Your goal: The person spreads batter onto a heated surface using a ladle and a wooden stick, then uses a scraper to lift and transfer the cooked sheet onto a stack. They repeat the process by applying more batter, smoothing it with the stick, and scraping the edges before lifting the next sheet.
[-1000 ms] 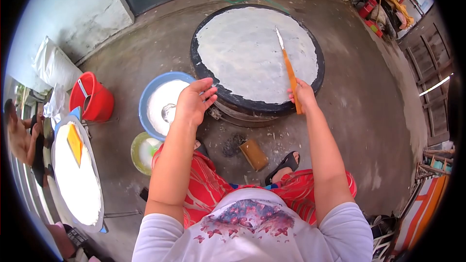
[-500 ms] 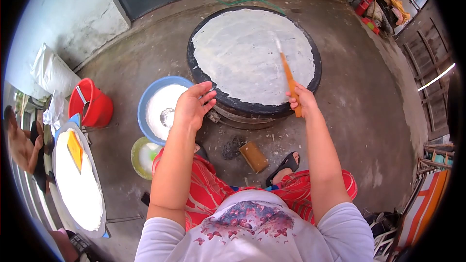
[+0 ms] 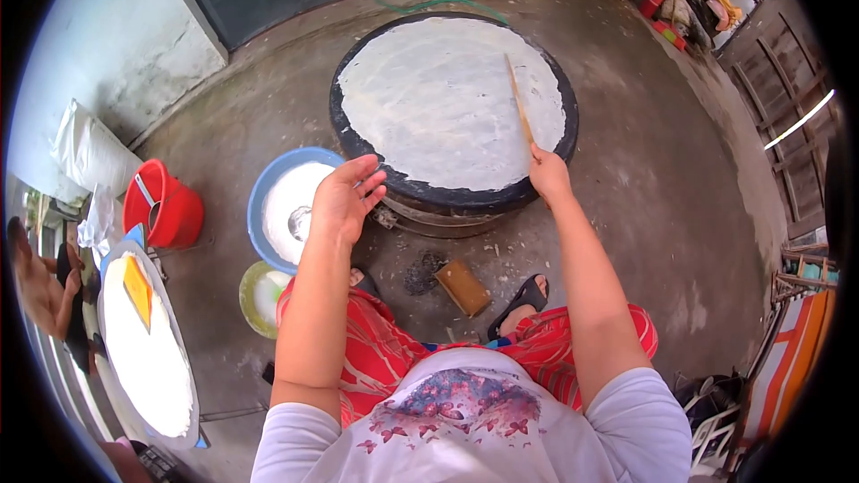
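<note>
right hand: we see the right hand [image 3: 548,172] at the near right edge of the griddle; its fingers are curled round the lower end of the flat wooden stick and grip it.
wooden stick: we find the flat wooden stick [image 3: 519,100] above the right part of the griddle, slanting up and slightly left from the right hand; its narrow side is turned to us; we cannot tell whether its tip touches the white layer.
left hand: we see the left hand [image 3: 344,200] raised near the left front rim; its fingers are released, apart and slightly bent, and hold nothing.
griddle: we note the large round griddle [image 3: 336,116], black at the rim, on a round base; the white layer [image 3: 438,94] covers most of its top, with ragged edges.
basin: we mark the blue basin [image 3: 259,186] left of the griddle; it holds white matter, with a ladle [image 3: 300,222] in it.
bowl: just beside the basin we see the green bowl [image 3: 250,316], with white liquid inside.
floor: we note the brown block [image 3: 463,288] between the person's feet and the griddle.
far left: we see the red bucket [image 3: 182,215]; nearer to us lies the long tray [image 3: 184,427], heaped with white matter, a yellow scraper [image 3: 138,292] on top; beyond it is another person [image 3: 40,291].
</note>
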The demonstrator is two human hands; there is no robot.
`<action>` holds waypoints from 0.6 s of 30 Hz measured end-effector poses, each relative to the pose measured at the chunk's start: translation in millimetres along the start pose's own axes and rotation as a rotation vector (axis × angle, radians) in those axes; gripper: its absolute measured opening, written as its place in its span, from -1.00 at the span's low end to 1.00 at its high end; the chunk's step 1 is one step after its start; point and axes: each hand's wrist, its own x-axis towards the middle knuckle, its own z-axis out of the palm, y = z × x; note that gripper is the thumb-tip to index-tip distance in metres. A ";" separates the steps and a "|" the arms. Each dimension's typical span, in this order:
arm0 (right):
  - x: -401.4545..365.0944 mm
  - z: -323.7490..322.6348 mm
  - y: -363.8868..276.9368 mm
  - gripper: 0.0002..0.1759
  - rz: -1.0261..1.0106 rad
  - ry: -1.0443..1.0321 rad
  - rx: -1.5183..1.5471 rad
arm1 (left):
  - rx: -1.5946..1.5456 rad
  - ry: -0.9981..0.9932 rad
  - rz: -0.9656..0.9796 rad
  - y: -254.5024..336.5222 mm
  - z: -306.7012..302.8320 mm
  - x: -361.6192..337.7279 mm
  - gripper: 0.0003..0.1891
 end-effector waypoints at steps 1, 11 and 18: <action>0.8 1.8 -1.3 -0.65 0.115 -0.093 0.087 | 0.003 -0.006 -0.002 -0.4 0.9 -0.3 -0.72; -38.8 -52.2 -16.0 -0.60 0.790 -0.215 1.212 | 0.004 -0.007 0.001 0.6 0.5 -1.0 -0.72; -41.6 -47.2 3.1 -0.58 0.662 -0.214 0.912 | -0.027 -0.028 -0.006 -1.9 -1.8 -0.6 -0.72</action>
